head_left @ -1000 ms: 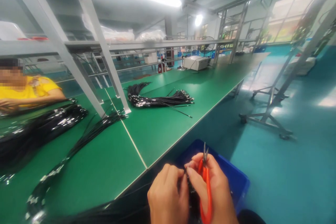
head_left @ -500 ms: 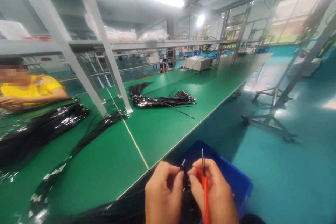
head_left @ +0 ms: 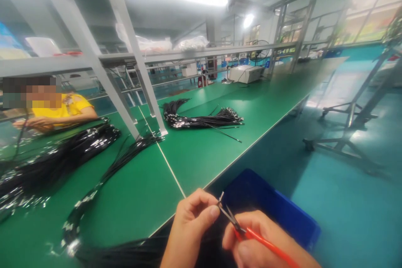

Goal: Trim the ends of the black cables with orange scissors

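Note:
My left hand (head_left: 194, 222) pinches the end of a thin black cable (head_left: 220, 197), whose pale tip sticks up past the fingertips. In my right hand (head_left: 260, 238) is a pair of red-handled scissors (head_left: 234, 220). Their dark blades stand apart, one tip touching or very close to the cable end by my left fingers. A long black bundle of cables (head_left: 116, 253) with shiny ends curves along the near edge of the green table (head_left: 135, 213) and passes behind my left wrist. Below my hands, a blue bin (head_left: 282, 205) shows in part.
Another cable bundle (head_left: 201, 121) lies farther along the table, with a large heap of cables (head_left: 69, 150) at the left. A person in a yellow top (head_left: 67, 111) sits across. Grey shelf posts (head_left: 150, 88) rise from the tabletop. A wheeled metal stand (head_left: 348, 121) is at right.
My right hand has turned, swinging the scissors from upright to slanting left, and their blades have opened towards the cable end. The whole view has shifted slightly.

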{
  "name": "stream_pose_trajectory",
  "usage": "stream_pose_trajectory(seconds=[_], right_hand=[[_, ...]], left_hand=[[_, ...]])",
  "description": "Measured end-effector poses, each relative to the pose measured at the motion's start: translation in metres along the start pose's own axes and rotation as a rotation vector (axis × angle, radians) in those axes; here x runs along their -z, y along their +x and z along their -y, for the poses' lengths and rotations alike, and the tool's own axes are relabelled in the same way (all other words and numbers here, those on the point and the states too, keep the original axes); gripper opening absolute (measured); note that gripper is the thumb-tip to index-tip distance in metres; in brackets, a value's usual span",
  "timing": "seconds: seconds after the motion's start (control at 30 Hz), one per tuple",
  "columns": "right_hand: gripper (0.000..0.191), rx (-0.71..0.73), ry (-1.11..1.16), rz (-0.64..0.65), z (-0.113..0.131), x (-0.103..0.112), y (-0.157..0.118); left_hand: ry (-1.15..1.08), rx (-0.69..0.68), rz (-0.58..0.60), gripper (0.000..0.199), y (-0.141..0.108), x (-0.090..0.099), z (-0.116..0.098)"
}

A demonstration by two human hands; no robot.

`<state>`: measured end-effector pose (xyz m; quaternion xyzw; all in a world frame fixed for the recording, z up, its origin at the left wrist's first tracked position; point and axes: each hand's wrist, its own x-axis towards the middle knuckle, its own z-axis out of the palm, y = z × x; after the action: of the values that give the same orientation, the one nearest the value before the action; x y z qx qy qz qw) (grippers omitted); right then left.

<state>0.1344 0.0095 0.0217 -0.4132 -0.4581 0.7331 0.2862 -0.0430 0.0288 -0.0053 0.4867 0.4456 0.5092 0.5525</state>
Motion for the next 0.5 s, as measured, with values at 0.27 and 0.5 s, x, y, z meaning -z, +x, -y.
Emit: stream_pose_trajectory(seconds=[0.27, 0.5], right_hand=[[0.033, 0.017, -0.003, 0.108, 0.006, 0.000, 0.013], [0.050, -0.068, -0.021, 0.103, 0.010, -0.002, 0.016]], left_hand=[[-0.121, -0.033, 0.085, 0.012, 0.000, -0.003, -0.002], [-0.081, -0.086, 0.049, 0.011, 0.001, -0.001, 0.005]])
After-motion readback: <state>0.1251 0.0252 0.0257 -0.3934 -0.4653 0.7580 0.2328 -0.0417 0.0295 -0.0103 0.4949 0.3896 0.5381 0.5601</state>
